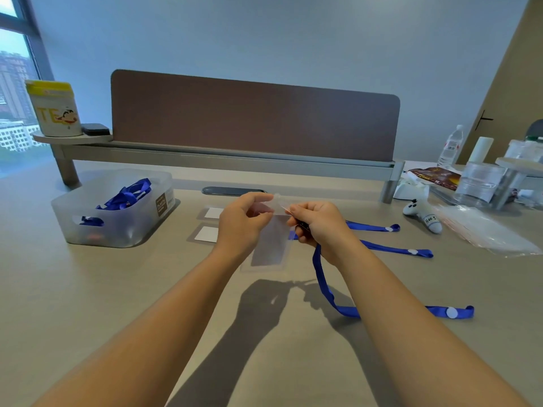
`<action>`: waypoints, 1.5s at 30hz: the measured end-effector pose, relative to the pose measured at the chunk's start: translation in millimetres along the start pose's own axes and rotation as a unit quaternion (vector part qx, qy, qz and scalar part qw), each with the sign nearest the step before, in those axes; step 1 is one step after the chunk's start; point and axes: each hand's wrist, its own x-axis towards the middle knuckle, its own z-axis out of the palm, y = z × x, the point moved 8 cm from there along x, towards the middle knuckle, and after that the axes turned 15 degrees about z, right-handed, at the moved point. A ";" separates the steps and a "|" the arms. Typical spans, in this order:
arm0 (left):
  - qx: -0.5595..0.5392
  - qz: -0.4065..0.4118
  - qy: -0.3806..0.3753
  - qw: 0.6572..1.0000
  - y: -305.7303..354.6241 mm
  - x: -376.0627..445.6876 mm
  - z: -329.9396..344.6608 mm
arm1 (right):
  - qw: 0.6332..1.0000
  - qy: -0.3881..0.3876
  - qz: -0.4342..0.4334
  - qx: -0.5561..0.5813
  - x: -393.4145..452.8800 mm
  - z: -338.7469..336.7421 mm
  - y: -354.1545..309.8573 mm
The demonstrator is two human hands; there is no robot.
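Head view: left hand (244, 221) and right hand (320, 224) pinch badge holder (270, 245), hanging vertically.

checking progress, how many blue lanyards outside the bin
3: one lanyard in the right hand, a second and third flat on the desk right of it; arms may hide more.

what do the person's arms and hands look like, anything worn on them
No sleeves show: the left forearm and right forearm are bare to the picture's edge. The left hand and right hand are bare too: no gloves, and no watch, bracelet or ring shows on either.
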 end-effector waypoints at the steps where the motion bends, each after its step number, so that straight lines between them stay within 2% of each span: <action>1: -0.014 -0.012 -0.006 1.000 -1.4 -0.1 0.9 | 1.000 -0.006 -0.002 0.004 0.1 1.9 -0.3; 5: -0.026 -0.020 -0.019 0.999 -2.7 -0.6 1.5 | 0.999 -0.028 -0.010 0.021 -0.5 8.2 -3.6; 9: 0.069 0.055 -0.020 0.996 2.9 2.7 -5.5 | 0.998 -0.041 0.014 0.051 -1.2 10.7 -2.3; 15: 0.247 0.228 -0.081 0.939 17.9 -0.9 -0.8 | 0.997 -0.027 0.065 0.017 2.8 14.9 6.1; 19: 0.286 0.269 -0.108 0.914 19.0 -5.0 0.9 | 0.998 -0.022 0.064 0.002 2.8 15.7 8.0; 22: 0.257 0.242 -0.112 0.929 17.7 -5.4 -0.2 | 0.998 -0.027 0.050 0.011 3.9 16.2 7.2; 25: 0.173 0.152 -0.109 0.967 9.1 -1.9 -1.1 | 0.998 -0.039 0.037 0.027 5.9 17.0 6.2; 29: 0.064 0.064 -0.143 0.986 4.4 -0.1 1.9 | 0.999 -0.039 0.010 -0.001 7.2 18.0 4.1; 32: 0.003 0.004 -0.140 0.990 -0.3 0.7 1.8 | 0.998 -0.028 -0.021 -0.047 6.0 19.7 0.7; 38: 0.054 -0.028 -0.133 0.989 -4.6 6.1 -2.0 | 0.990 -0.002 -0.083 -0.117 -1.5 25.0 -10.2; 45: 0.111 -0.011 -0.128 0.986 1.1 9.8 -8.0 | 0.978 0.035 -0.115 -0.168 -5.0 29.6 -16.0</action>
